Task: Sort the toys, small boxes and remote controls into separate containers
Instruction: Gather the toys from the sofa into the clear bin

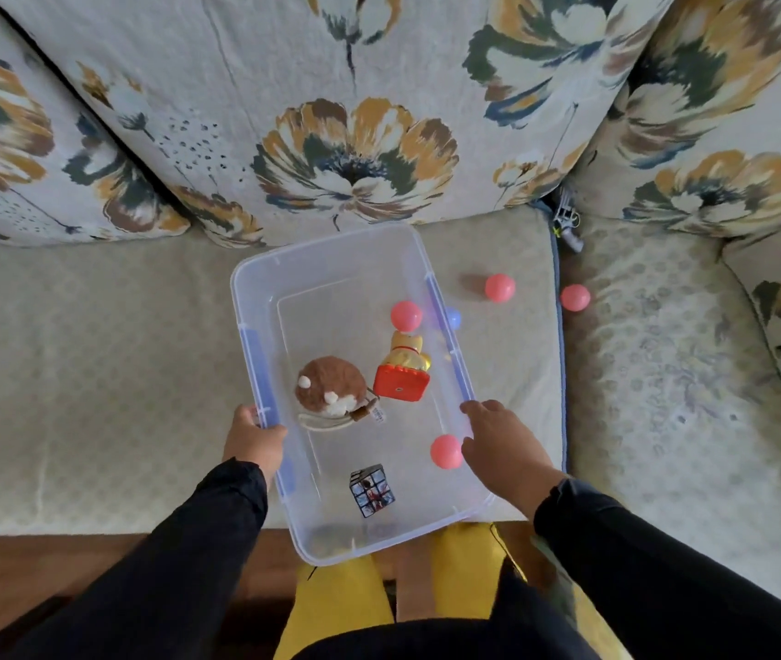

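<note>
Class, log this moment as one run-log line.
left hand: grips clear bin rim | right hand: on opposite rim | in bin: plush toy, cat figurine, puzzle cube

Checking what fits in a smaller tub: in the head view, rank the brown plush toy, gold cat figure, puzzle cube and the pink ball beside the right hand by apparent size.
1. brown plush toy
2. gold cat figure
3. puzzle cube
4. pink ball

The top two look close; the cat lies foreshortened, so their order is unsure.
</note>
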Motion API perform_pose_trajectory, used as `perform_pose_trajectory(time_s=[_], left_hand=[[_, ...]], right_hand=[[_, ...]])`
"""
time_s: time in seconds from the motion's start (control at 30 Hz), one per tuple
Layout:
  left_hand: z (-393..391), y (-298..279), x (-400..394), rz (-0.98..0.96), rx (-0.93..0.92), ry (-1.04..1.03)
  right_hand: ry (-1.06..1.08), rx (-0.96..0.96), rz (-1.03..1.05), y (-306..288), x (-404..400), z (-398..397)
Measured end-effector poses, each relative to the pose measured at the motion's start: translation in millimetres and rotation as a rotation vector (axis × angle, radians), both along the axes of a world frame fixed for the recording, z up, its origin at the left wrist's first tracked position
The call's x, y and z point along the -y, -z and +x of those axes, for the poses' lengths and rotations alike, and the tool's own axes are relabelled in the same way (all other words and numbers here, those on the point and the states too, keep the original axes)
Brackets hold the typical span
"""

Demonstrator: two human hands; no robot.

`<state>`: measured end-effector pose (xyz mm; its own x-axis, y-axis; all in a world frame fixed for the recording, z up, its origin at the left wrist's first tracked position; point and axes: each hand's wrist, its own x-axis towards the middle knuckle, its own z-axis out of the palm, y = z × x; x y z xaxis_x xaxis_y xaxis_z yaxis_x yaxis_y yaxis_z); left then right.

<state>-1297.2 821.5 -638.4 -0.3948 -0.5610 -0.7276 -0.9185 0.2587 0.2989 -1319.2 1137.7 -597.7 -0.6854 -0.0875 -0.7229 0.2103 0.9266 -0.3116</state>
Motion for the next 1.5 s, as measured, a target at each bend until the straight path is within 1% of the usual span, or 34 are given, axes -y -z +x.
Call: perform_pose_trajectory(time_s=[0.2, 0.37, 0.5, 0.63, 0.77, 0.83, 0.97, 1.07, 1.2, 1.27, 1.33, 1.37, 1.43, 1.5], left_hand=[[27, 20, -28, 0.059, -0.039, -0.222], [35, 38, -36, 0.081, -0.023, -0.295], [31, 55, -29, 0.045, -0.01, -0.281], [25, 70, -24, 0.047, -0.035, -0.29], [15, 85, -14, 0.038, -0.006, -0.309], [13, 92, -10, 0.027, 0.021, -0.308], [12, 97, -7, 0.008, 0.058, -0.278], [10, 97, -8, -0.031, 0.109, -0.21], [1, 92, -8, -0.023, 0.156, -0.077], [-2, 87, -7, 0.007, 0.145, -0.055], [-1, 81, -8, 0.019, 0.129, -0.04], [0, 79, -9, 0.019, 0.123, -0.03], [1, 75, -15, 0.023, 0.11, -0.024], [-1, 71, -25, 0.044, 0.099, -0.013]], right_hand=[[-0.175, 0.045, -0.036, 18, -31, -33], [-0.249, 0.034, -0.031, 35, -36, -58], [-0.199, -0.023, 0.006, 51, -26, -85], [-0.149, -0.195, -0.004, 75, -12, -110], [-0.205, -0.258, -0.034, 106, 3, -130], [-0.271, -0.238, -0.014, 122, 7, -139], [-0.361, -0.091, 0.05, 153, 9, -147], [-0.381, -0.084, 0.057, 163, 8, -147], [-0.252, -0.17, -0.015, 159, 6, -146], [-0.111, -0.203, -0.014, 149, 5, -146], [0.051, -0.286, -0.022, 134, 5, -145], [0.136, -0.353, -0.051, 125, 6, -143], [0.305, -0.492, -0.183, 104, 10, -134], [0.355, -0.588, -0.321, 84, 16, -118]])
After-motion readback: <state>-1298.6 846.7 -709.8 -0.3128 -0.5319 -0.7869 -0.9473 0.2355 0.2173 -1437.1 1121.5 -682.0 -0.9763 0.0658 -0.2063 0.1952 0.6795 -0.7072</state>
